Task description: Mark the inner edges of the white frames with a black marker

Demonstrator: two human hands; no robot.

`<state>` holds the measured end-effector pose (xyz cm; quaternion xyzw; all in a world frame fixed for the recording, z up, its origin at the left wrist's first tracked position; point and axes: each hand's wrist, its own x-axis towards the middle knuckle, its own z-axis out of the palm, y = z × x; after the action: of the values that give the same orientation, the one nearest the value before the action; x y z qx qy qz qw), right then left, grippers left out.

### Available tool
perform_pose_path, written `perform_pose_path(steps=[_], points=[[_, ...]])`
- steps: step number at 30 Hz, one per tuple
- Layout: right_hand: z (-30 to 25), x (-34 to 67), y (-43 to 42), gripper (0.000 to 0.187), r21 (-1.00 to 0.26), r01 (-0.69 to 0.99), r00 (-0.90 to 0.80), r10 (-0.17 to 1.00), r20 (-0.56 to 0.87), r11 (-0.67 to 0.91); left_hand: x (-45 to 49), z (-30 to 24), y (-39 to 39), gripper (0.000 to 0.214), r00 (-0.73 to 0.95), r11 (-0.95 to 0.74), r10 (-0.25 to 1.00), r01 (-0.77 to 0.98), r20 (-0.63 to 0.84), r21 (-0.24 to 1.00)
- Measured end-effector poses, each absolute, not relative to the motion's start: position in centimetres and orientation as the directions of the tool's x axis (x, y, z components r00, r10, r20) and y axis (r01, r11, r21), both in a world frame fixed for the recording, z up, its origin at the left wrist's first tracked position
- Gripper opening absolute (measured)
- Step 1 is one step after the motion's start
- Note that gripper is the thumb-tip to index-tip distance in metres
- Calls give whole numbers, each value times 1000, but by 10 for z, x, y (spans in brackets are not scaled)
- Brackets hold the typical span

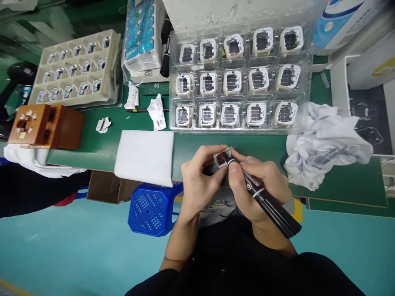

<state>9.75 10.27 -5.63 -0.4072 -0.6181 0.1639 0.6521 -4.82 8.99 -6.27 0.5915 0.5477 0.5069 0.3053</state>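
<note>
Pinching a small white frame (220,159) in the left hand (199,176), over the near edge of the green surface (268,146). Gripping a black marker (274,211) in the right hand (268,176), slanting up and leftward with its tip right at the frame (too small to tell whether touching). Just beyond, on the surface, a clear tray (231,131) with similar white frames in rows. Near the left hand, a folded white pad (145,158); off to the right, a crumpled, stained cloth (321,144), just beside the tray.
</note>
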Motion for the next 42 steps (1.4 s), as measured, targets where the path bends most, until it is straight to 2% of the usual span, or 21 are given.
perform_pose_path(steps=[6, 10, 14, 20, 38, 42], points=[[-59, 100, 99, 16, -737, 326, 153, 737, 659, 592, -49, -62, 91, 33, -118, -182, 966, 323, 230, 929], [-56, 98, 101, 20, -750, 286, 179, 736, 653, 597, -49, -62, 93, 37, -122, -162, 973, 247, 197, 955], [-53, 96, 105, 22, -746, 247, 192, 723, 663, 618, -51, -58, 96, 45, -108, -123, 984, 163, 141, 979], [-57, 98, 103, 23, -753, 298, 155, 749, 645, 587, -52, -54, 100, 57, -98, -61, 992, 146, 76, 987], [-55, 98, 100, 21, -768, 294, 130, 772, 622, 569, -51, -61, 96, 38, -106, -147, 979, 222, 174, 964], [-56, 98, 101, 22, -758, 272, 133, 757, 639, 592, -51, -61, 96, 34, -98, -177, 975, 180, 197, 968]])
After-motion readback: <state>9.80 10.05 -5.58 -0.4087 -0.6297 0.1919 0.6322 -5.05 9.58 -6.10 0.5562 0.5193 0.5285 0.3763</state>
